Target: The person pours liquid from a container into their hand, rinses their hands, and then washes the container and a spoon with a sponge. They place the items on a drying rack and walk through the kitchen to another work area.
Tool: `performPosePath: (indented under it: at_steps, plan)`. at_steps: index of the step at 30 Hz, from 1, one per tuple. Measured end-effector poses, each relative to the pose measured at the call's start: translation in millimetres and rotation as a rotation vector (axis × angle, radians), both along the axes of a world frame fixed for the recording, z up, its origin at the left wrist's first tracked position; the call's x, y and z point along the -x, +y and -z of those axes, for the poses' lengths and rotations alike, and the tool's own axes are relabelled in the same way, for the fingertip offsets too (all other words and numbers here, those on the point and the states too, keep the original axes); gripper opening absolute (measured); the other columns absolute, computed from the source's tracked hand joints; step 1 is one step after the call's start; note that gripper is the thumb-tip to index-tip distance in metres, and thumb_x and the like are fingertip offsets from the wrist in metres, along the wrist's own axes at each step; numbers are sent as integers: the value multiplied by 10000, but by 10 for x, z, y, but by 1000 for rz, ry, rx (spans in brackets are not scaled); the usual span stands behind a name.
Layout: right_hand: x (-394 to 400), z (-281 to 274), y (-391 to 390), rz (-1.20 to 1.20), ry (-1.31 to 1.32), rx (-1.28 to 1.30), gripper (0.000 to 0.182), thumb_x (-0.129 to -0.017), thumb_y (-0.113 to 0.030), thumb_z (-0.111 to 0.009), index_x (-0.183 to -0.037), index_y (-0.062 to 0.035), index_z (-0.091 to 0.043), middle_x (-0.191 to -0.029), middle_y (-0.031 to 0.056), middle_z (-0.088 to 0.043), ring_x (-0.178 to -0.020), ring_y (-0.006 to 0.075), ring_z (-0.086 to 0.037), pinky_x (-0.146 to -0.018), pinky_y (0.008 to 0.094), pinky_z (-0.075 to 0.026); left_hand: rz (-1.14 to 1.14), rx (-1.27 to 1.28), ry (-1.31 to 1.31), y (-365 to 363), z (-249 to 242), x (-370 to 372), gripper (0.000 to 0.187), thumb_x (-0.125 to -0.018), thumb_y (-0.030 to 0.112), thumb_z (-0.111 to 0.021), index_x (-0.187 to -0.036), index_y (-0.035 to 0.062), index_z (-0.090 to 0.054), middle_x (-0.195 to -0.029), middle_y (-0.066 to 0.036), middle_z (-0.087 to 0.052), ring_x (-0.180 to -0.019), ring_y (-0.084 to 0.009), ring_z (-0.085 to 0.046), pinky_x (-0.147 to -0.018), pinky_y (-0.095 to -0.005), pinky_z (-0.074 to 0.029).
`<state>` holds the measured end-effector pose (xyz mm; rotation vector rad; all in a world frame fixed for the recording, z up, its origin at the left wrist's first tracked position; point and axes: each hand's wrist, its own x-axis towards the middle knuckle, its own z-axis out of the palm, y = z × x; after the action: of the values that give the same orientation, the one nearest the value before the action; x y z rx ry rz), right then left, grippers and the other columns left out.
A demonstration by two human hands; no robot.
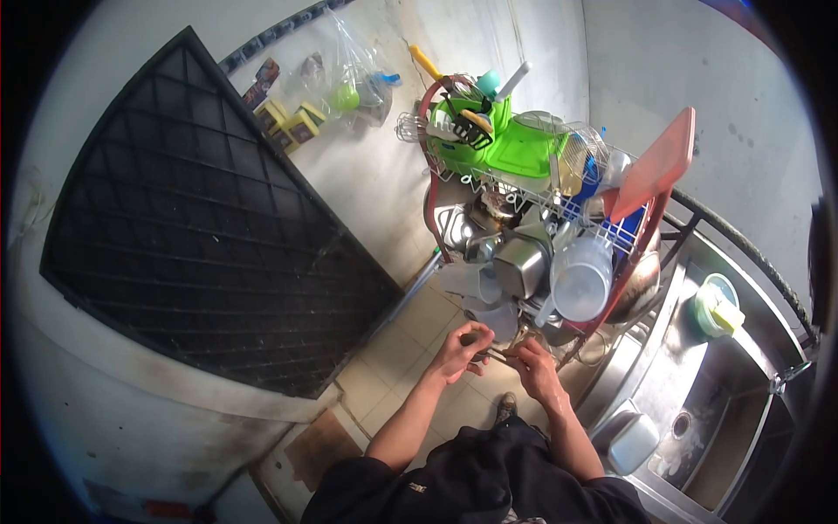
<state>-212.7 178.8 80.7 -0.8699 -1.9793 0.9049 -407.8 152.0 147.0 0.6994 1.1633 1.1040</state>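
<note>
In front of the body, my left hand (459, 354) has its fingers curled round something small and dark. Close beside it on the right, my right hand (533, 366) pinches a thin, stick-like piece (497, 354) that runs across between the two hands. Its kind is too small and dim to name. Just beyond the hands stands a red-framed dish rack (624, 293). Clear plastic jugs, one of them a large measuring jug (580, 284), hang at its front beside a metal container (522, 265).
A green utensil caddy (524, 148) and a pink cutting board (656, 163) sit on the rack's upper tier. At right is a steel sink (707, 419) with a green bowl (717, 306) and a metal container (633, 444) on its edge. A dark mesh panel (201, 236) fills the left.
</note>
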Motion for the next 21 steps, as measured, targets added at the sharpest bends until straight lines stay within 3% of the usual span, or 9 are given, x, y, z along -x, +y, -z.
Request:
performPosePath:
  at_steps: [4,6,8,10,13,16,17,18,21]
  plan:
    - [174,-141,181,51,-51,-165,225,-753,-22,-683,-976,-46,-671,-931,112,-581,-839,283,-587,-743,348,-480,29,-212,294,263,-184,320,139,-805,137,-717,-810,21,-641,-626,-33,-594,-505,-92,-572,-393,-233,-469]
    - [66,-444,155,241,-107,-121,288,-727,12,-691,-1006,-52,-662,-989,102,-588,-854,261,-594,-737,337,-486,-51,-432,415,404,-804,620,92,-807,76,-683,-759,11,-640,-591,-40,-600,-477,-78,-560,-397,-221,-457]
    - [-173,-660,111,427,-42,35,328,-705,63,-680,-1013,-44,-650,-966,93,-608,-832,221,-606,-733,314,-488,-202,-709,512,568,-1489,1008,97,-815,59,-653,-730,16,-630,-609,-50,-613,-489,-68,-562,-408,-220,-462]
    - [-596,-586,40,584,-138,-22,314,-718,95,-642,-1001,-42,-646,-902,87,-620,-786,187,-609,-682,292,-485,-380,-930,576,874,-2066,1398,132,-826,58,-644,-707,12,-609,-623,-53,-617,-486,-66,-538,-410,-215,-435]
    - [-1178,-573,-372,919,-226,-57,198,-800,18,-608,-989,-32,-641,-832,67,-606,-723,145,-576,-600,263,-451,-429,-1031,709,1621,-2781,1774,117,-794,73,-691,-719,20,-619,-588,-18,-597,-459,-62,-525,-413,-209,-412]
    - [-1395,-663,-761,1184,-198,-53,150,-882,-97,-585,-999,-14,-630,-828,44,-593,-687,117,-533,-568,250,-426,-400,-910,873,2600,-3017,1924,162,-728,139,-720,-696,-2,-647,-588,-53,-624,-453,-107,-573,-427,-230,-455]
    - [-1342,-805,-906,1267,-213,136,167,-895,-128,-585,-1007,-13,-629,-850,48,-602,-677,120,-532,-569,250,-423,-396,-869,938,2873,-3011,1909,177,-712,157,-726,-696,-4,-654,-596,-68,-635,-456,-123,-587,-435,-247,-475]
    - [-1398,-686,-1041,1344,-216,166,181,-887,-136,-597,-1018,-16,-628,-863,52,-608,-681,121,-534,-579,255,-429,-388,-839,991,3117,-2967,1904,187,-697,172,-732,-707,-1,-663,-618,-86,-648,-465,-147,-604,-454,-270,-495]
    - [-1389,-440,-1398,1374,-216,66,197,-881,-148,-607,-1026,-17,-630,-855,51,-606,-677,124,-534,-581,264,-431,-374,-816,1113,3830,-2710,1986,239,-668,215,-743,-770,5,-690,-707,-138,-681,-496,-202,-640,-518,-308,-540]
